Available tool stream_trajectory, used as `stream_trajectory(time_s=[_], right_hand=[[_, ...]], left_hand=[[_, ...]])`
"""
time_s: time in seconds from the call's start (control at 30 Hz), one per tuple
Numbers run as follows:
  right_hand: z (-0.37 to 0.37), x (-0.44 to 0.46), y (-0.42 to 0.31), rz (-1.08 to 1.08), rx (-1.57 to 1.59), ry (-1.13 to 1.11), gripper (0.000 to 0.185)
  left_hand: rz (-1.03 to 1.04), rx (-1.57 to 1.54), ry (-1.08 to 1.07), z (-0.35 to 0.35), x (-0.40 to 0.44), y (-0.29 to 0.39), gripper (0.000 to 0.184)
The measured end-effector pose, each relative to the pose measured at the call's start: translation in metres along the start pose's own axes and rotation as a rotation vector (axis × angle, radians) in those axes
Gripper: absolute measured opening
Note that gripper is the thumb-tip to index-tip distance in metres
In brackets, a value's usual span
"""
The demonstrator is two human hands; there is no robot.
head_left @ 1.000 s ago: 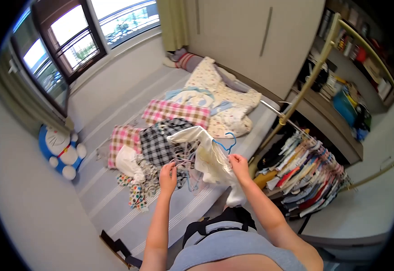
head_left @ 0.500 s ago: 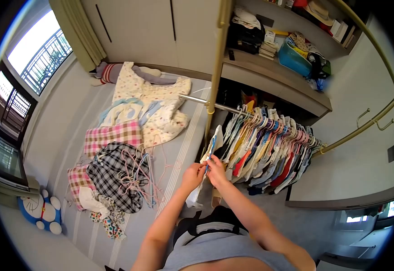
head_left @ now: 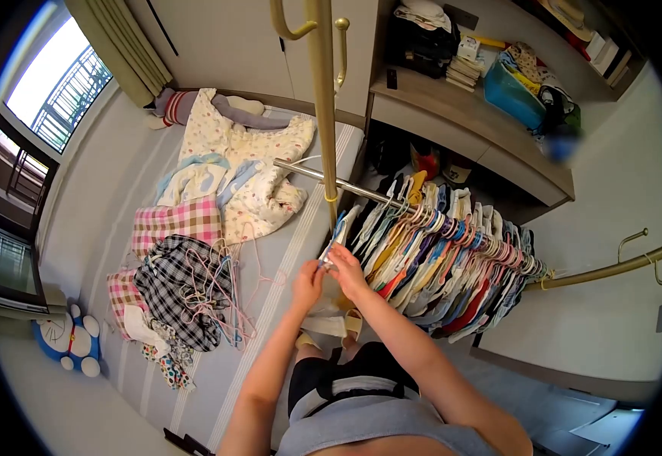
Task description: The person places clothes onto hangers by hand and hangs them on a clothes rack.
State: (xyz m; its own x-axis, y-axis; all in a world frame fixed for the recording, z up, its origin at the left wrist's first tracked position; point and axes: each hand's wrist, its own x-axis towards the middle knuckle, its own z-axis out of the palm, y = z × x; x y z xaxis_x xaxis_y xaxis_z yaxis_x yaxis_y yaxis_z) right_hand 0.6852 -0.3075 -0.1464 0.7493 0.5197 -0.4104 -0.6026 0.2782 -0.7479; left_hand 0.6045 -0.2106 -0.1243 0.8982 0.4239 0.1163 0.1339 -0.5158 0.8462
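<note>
In front of my body, a white garment (head_left: 348, 225) with a strip of blue along it, which looks like a hanger, is held between my two hands. My left hand (head_left: 309, 281) pinches it from the left, and my right hand (head_left: 344, 267) grips it with bent fingers just beside. The fingertips nearly meet, and they hide part of the garment. Just right of my hands, a dense row of small clothes (head_left: 429, 258) hangs on a metal rail (head_left: 361, 191).
On the bed (head_left: 270, 258) left of me lie a tangle of pink and blue hangers (head_left: 228, 292), a black-and-white checked garment (head_left: 171, 277) and floral bedding (head_left: 259, 201). A gold upright post (head_left: 323, 99) rises beyond my hands. A blue basin (head_left: 513, 95) of clothes sits on the shelf.
My hands and the garment have shifted slightly left and up in view. The view itself has turned, so the gold post and clothes row sit differently. Both hands keep their hold.
</note>
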Motion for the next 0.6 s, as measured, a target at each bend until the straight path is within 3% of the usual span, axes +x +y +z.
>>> stream_trajectory(time_s=[0.1,0.33,0.47,0.6], right_hand=[[-0.039,0.033,0.015,-0.145,-0.501,0.022,0.046],[-0.081,0.049,-0.008,-0.116,-1.461,-0.181,0.051],[-0.092,0.054,-0.027,0.117,-1.768,-0.233,0.055],[-0.094,0.048,-0.023,0.177,-1.859,-0.198,0.055]], left_hand=[[0.138,0.133,0.21,-0.001,0.021,-0.012,0.014],[0.186,0.154,0.252,0.032,0.063,-0.025,0.016],[0.202,0.13,0.243,0.07,0.089,-0.025,0.017],[0.146,0.097,0.205,0.115,0.107,-0.034,0.019]])
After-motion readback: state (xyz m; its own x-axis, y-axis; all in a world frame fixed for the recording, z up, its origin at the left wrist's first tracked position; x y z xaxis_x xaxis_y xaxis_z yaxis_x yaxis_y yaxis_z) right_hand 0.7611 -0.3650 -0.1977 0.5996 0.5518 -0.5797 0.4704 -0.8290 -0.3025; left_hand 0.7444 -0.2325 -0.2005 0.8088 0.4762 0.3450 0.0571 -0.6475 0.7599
